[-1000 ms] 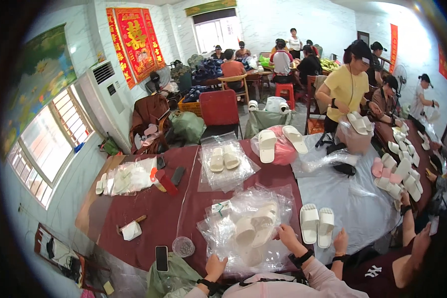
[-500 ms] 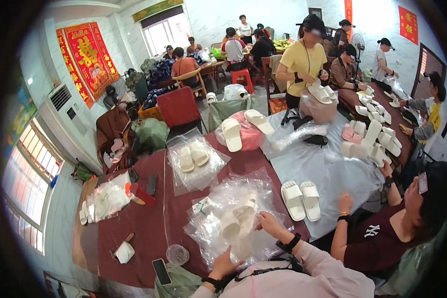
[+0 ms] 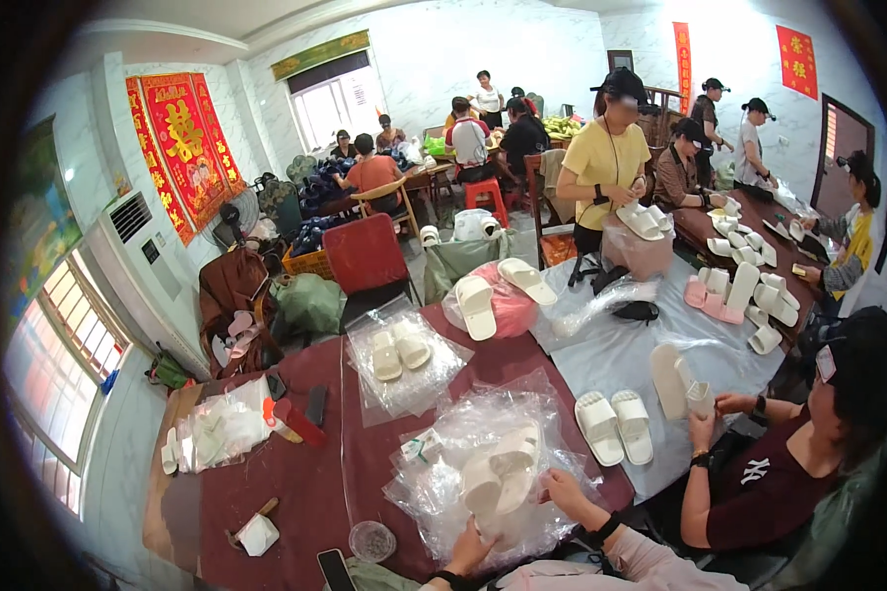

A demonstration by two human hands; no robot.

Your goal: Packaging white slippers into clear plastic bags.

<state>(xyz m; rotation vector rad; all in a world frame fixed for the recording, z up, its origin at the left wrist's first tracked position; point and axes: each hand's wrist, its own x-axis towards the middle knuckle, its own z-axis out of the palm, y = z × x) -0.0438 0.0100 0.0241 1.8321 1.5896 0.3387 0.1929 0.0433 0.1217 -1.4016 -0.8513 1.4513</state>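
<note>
A pair of cream slide slippers [image 3: 503, 471] lies in front of me, in or on a clear plastic bag [image 3: 442, 497] on top of a stack of similar bags. My left hand [image 3: 469, 548] is at the near edge of the bag, by a slipper's end, its fingers closed on the film. At the right edge of the bag, my right hand [image 3: 568, 492] pinches the plastic beside the slippers. Glare on the film hides whether the slippers are fully inside. A second cream pair [image 3: 613, 427] stands unbagged to the right.
Beyond the stack lies a bagged pair [image 3: 401, 351]. Nearer left are a round clear tub [image 3: 372, 541], a phone [image 3: 335, 569] and a white block-like object [image 3: 258, 535]. At right a co-worker's hands [image 3: 705, 426] hold a slipper above grey plastic sheeting [image 3: 660, 473].
My view has shifted, so the table sits lower in it. Both hands stay at the bag around the slippers. The co-worker at right has lifted a slipper.
</note>
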